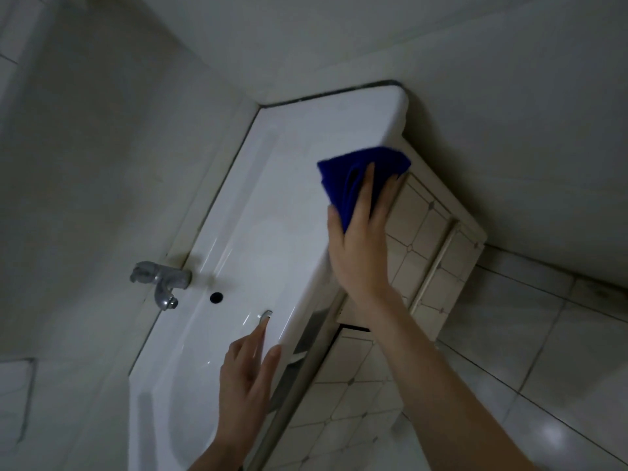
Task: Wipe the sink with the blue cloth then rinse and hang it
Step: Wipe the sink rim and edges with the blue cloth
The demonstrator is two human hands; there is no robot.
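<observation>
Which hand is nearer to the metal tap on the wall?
Left. The left hand rests on the white ceramic sink's front rim, near the grey metal tap; the right hand presses the blue cloth at the far end.

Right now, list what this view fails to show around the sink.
- Sink basin's near end: hidden by the left hand and the bottom edge.
- Counter under the blue cloth: covered by cloth and right hand.
- Tap: handle blurred, setting unreadable.

A folded, deep-blue cloth (353, 178) lies flat on the front rim of the glossy white sink (272, 212), toward two o'clock; the basin itself sits toward seven o'clock.
</observation>
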